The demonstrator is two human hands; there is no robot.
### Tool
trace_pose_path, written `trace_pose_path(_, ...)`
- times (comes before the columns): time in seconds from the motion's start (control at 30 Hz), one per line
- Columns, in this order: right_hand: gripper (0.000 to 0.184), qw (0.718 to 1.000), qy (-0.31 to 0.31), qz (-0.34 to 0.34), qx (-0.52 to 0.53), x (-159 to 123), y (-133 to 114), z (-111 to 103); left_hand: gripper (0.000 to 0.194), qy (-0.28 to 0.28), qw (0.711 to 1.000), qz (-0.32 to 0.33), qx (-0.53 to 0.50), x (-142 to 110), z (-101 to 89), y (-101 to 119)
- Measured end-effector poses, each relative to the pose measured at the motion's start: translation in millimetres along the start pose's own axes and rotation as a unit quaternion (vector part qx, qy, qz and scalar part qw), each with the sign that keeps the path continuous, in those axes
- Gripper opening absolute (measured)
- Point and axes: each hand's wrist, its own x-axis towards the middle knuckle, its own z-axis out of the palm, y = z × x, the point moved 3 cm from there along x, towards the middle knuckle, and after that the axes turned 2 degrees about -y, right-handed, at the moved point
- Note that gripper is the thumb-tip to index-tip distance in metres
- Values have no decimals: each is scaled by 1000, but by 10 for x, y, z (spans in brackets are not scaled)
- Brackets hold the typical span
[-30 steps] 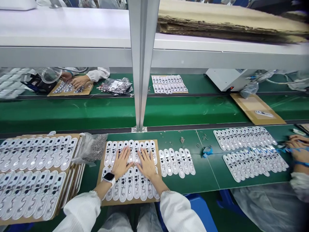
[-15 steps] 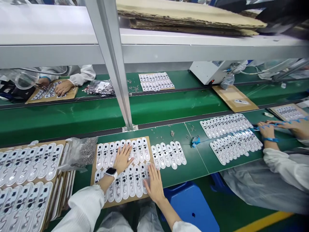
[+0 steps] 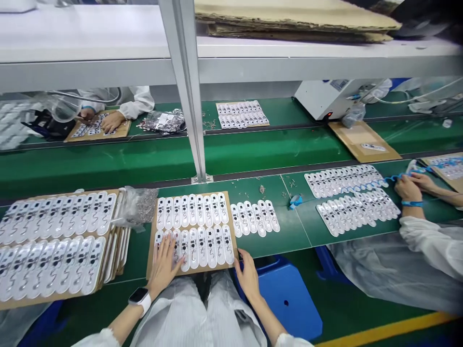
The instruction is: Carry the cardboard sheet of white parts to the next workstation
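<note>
Two rows of long white plastic shells with small black parts and thin wires (image 3: 193,248) lie on a cardboard sheet (image 3: 197,190) before me. My left hand (image 3: 164,262), with a watch on its wrist, rests flat with spread fingers on the left shells of the near row. At the sheet's near right corner is my right hand (image 3: 249,277), its thumb apart from its extended fingers, touching the edge. Neither hand has a shell lifted. A smaller group of similar shells (image 3: 255,218) lies directly on the green table just right of the sheet.
Stacked cardboard sheets of shells (image 3: 54,241) stand left, beside a bag of small metal parts (image 3: 142,205). A metal post (image 3: 190,96) rises behind the sheet. Blue stool (image 3: 285,299) at right below. Co-workers' hands (image 3: 408,188) work at right and across the table (image 3: 112,121).
My left hand has slid nearer and left, from between the rows to the near row. My right hand has moved off the shells to the sheet's corner. The view has shifted.
</note>
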Motion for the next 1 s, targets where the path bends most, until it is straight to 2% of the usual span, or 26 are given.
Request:
trace_pose_path(0.13,52,998,-24,-57,-26,8,-75,7,74,13,998,-65,16,-524,89,-265)
trace_pose_path(0.27,63,988,-57,-127,-62,-19,-180,69,75,17,994,-103,25,-774,216,-331)
trace_pose_path(0.4,63,980,-74,-157,-95,-40,-229,162,73,12,993,-114,21,-804,328,-325)
trace_pose_path(0.6,64,981,-70,-132,-121,-69,-177,191,74,-4,993,-118,0,-776,429,-347)
trace_pose_path(0.7,66,984,-66,-111,-123,-127,-120,145,74,-16,992,-127,-16,-801,420,-356)
trace_pose_path(0.8,62,983,-80,-121,-114,-209,-86,117,70,-30,989,-139,-37,-841,383,-355)
trace_pose_path(1.0,49,985,-102,-124,-61,-293,-67,187,64,-54,979,-176,-84,-882,336,-356)
